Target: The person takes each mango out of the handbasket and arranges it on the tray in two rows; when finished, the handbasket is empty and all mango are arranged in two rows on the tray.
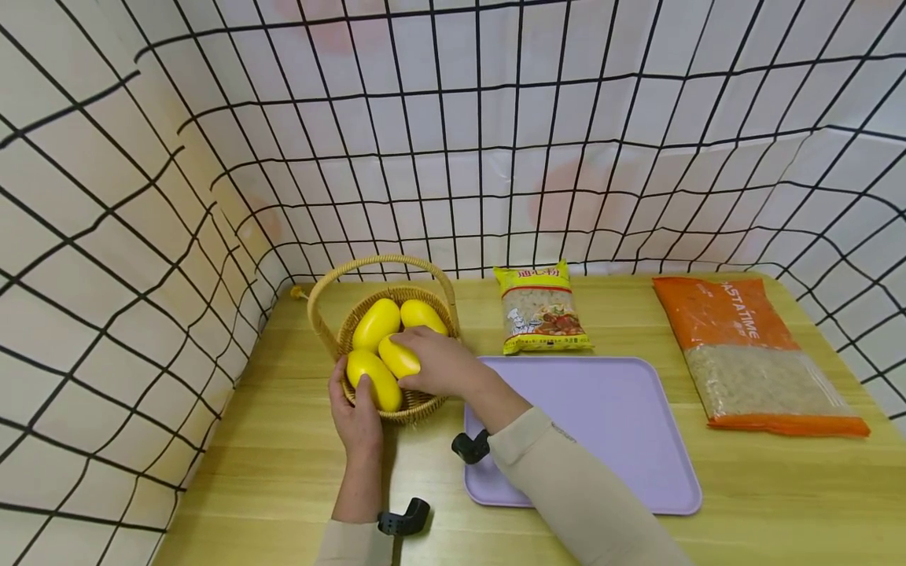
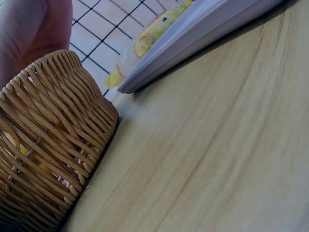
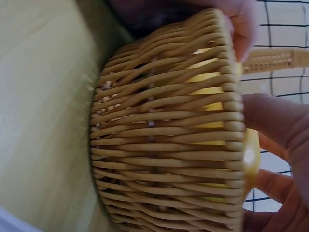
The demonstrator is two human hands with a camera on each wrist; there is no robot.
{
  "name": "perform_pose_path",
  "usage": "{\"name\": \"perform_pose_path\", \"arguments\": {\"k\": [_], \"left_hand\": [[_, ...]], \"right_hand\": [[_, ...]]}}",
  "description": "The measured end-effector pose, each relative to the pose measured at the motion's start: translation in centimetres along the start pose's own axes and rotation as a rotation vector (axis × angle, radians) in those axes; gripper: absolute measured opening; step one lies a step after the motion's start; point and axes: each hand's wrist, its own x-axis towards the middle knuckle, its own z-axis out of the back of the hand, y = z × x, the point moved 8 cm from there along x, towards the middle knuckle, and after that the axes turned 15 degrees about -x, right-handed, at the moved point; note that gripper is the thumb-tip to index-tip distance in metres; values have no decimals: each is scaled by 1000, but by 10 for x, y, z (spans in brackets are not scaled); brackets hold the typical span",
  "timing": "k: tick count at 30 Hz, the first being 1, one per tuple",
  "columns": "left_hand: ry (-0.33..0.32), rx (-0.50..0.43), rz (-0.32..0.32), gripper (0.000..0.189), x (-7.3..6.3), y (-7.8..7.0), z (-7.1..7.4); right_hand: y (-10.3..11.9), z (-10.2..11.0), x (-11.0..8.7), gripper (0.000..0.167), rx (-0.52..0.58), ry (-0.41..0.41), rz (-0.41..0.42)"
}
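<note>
A wicker basket (image 1: pixel 423 409) with a tall arched handle stands on the table and holds several smooth yellow mangoes (image 1: pixel 376 324). My right hand (image 1: pixel 444 363) reaches over the basket's right side and grips the middle mango (image 1: pixel 398 358), fingers on top and thumb lower down. At the front left, my left hand (image 1: pixel 357 420) holds the basket's rim, its thumb against the front mango (image 1: pixel 373 381). In the right wrist view, yellow shows through the weave of the basket (image 3: pixel 169 130), with right-hand fingers (image 3: pixel 275 118) just past the rim.
Right of the basket lies a lilac tray (image 1: pixel 665 464), partly under my right forearm. Behind it stands a yellow pasta bag (image 1: pixel 543 310). An orange pasta bag (image 1: pixel 764 369) lies at the far right. Grid-patterned cloth walls (image 1: pixel 481 149) enclose the wooden table (image 1: pixel 269 472).
</note>
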Motion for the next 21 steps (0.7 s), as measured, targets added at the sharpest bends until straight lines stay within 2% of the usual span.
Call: {"name": "perform_pose_path", "arguments": {"k": [6,14,21], "left_hand": [[-2,-12,-9,50,-1,0,0],[5,7,-9,49,0,0,0],[6,0,1,50,-1,0,0]], "right_hand": [[4,16,-17,71,57,-78,59],[6,27,-55,69,53,-143,131],[-4,33,-90,67,49,-227,113]]}}
